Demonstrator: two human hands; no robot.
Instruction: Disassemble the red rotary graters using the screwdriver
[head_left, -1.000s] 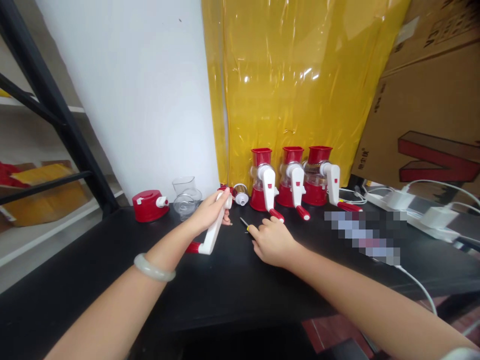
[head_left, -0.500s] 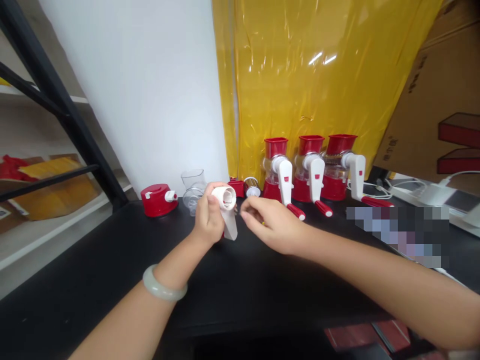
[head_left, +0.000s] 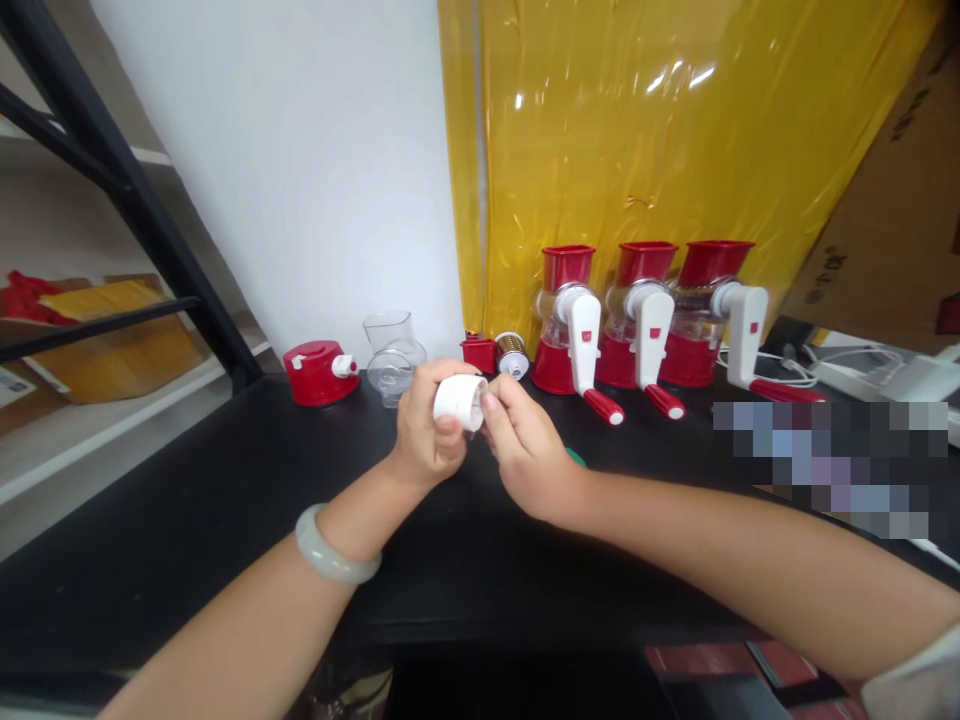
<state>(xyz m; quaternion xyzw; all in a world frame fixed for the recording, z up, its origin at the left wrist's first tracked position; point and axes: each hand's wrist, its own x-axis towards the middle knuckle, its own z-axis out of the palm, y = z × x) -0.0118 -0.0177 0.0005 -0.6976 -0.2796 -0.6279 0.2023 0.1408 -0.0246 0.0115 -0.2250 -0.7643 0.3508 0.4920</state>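
Observation:
A white crank handle (head_left: 456, 403) of a rotary grater is gripped in my left hand (head_left: 424, 430), its round hub facing right. The rest of the crank is hidden behind my hands. My right hand (head_left: 529, 450) is closed at the hub's open end, thumb and fingertips against the rim; anything pinched there is hidden. Just behind my left hand stands a clear plastic grater housing (head_left: 394, 365). Beyond my hands are a small red part (head_left: 478, 353) and a metal grating drum (head_left: 512, 352). Part of a green object (head_left: 576, 457) shows beside my right wrist.
Left on the black table (head_left: 225, 520) sits a red grater base (head_left: 319, 375). Three assembled red-and-white rotary graters, the nearest one (head_left: 568, 310) included, line the back right. White cables and a power strip (head_left: 892, 375) lie farther right. A black-framed shelf (head_left: 150, 250) stands left.
My right hand has moved left onto the hub, its fingers closing there. The crank has turned so that the hub opening faces right, and its arm no longer shows.

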